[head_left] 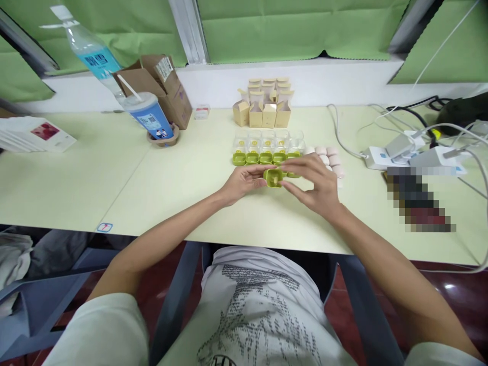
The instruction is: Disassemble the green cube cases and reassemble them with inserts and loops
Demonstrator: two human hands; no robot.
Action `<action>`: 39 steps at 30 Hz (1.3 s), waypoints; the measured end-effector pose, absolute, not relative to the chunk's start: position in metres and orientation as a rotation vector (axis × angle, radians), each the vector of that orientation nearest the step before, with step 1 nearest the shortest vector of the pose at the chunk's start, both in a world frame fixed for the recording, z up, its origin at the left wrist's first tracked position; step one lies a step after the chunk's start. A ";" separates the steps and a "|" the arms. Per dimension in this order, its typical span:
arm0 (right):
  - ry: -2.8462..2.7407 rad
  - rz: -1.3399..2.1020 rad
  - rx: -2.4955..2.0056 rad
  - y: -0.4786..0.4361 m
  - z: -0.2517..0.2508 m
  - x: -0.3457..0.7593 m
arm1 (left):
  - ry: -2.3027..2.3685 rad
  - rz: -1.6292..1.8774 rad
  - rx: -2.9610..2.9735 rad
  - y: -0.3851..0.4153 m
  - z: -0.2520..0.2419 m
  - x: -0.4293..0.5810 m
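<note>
Between my hands, just above the table, is a small green square cup point(271, 179) with its hollow side facing me and a pale spot inside. My left hand point(244, 184) pinches its left side between thumb and fingers. On the other side my right hand point(314, 183) curves around it, thumb tip close to the cup's right edge and fingers over its top; whether they touch it I cannot tell. Behind the hands stand green cups point(239, 158) in a row, with clear plastic lids point(254, 138) behind them. Pale pink and white rounded pieces point(332, 152) lie partly hidden behind my right hand.
Open yellow cartons point(262, 114) stand against the wall. At left are a blue drink cup point(150, 119), a brown cardboard box point(177, 99), a large bottle point(93, 56) and white boxes point(34, 134). Power strips with cables point(434, 158) and a blurred-out item point(417, 201) lie at right.
</note>
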State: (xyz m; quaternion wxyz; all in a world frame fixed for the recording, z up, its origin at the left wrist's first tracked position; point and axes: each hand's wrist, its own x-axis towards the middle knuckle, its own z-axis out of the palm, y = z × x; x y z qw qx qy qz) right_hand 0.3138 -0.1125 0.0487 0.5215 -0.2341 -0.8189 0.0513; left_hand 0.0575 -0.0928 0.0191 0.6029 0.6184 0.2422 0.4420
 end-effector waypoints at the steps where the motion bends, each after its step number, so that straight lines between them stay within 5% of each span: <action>1: -1.900 0.267 -0.657 -0.112 0.048 0.314 | 0.547 1.034 1.453 -0.093 0.020 0.057; 6: -1.632 1.204 -0.767 -0.108 0.041 0.307 | 0.603 1.096 1.610 -0.093 0.023 0.056; 9: -1.529 1.371 -0.769 -0.109 0.039 0.303 | 0.619 1.110 1.635 -0.093 0.023 0.055; 25: -1.498 1.262 -0.804 -0.115 0.037 0.295 | 0.629 1.089 1.569 -0.098 0.026 0.059; 39: -1.788 0.690 -0.802 -0.125 0.030 0.295 | 0.755 1.218 1.465 -0.094 0.020 0.063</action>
